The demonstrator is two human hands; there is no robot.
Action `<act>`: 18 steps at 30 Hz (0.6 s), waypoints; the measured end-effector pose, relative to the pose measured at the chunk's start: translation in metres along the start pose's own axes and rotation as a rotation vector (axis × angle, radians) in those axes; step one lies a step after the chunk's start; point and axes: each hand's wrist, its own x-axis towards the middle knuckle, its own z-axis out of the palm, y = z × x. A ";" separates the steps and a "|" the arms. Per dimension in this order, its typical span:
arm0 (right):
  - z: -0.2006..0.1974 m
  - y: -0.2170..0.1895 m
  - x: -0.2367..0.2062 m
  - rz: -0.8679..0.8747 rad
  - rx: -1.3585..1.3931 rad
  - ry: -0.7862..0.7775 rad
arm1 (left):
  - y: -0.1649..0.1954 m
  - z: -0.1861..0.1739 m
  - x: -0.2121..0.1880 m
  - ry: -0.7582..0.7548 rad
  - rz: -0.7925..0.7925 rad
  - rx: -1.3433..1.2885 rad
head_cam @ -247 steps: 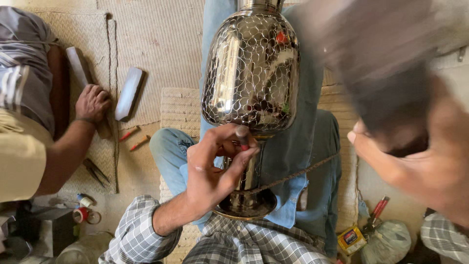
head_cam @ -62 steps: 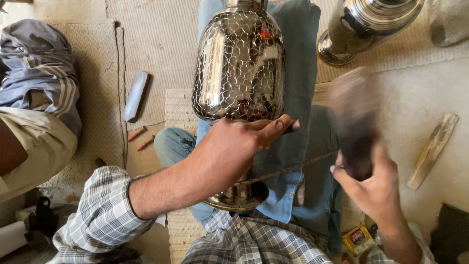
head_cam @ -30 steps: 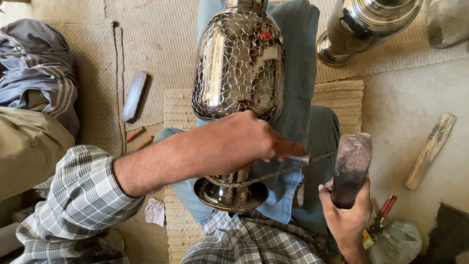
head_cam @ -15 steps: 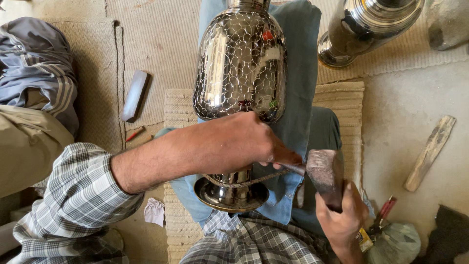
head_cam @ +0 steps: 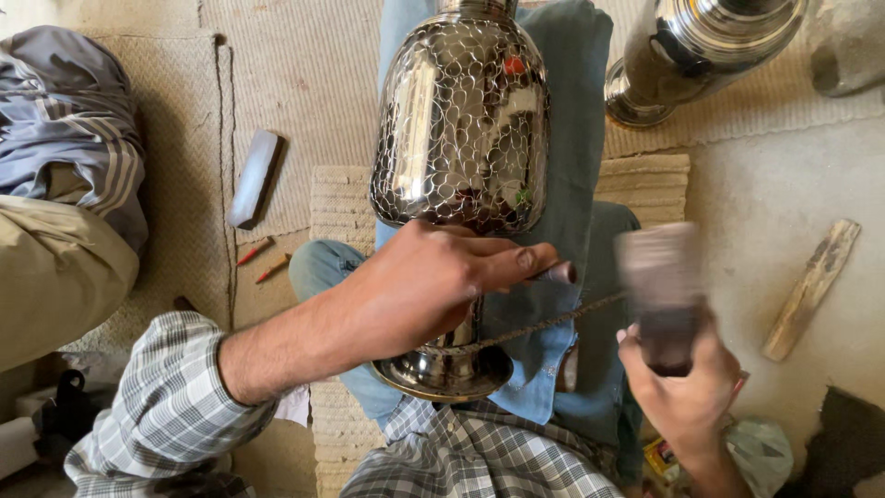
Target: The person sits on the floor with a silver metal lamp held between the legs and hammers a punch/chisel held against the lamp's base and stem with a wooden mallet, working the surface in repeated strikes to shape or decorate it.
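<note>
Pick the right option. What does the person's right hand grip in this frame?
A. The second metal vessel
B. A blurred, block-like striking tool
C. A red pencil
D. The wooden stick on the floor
B: the right hand grips a motion-blurred block-like tool beside the patterned metal vase.

Glossy hammered metal vase [head_cam: 461,120]; matt woven mat [head_cam: 304,83].

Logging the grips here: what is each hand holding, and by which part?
Left hand: thin punch, gripped along its shaft. Right hand: blurred mallet, by its lower end.

Left hand [head_cam: 433,286] reaches across, fingers pinched together; right hand [head_cam: 687,392] is raised, fist closed.
</note>
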 end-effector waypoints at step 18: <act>-0.024 -0.020 0.070 -0.613 -0.302 -0.107 | 0.011 0.042 -0.030 0.590 -0.355 -0.175</act>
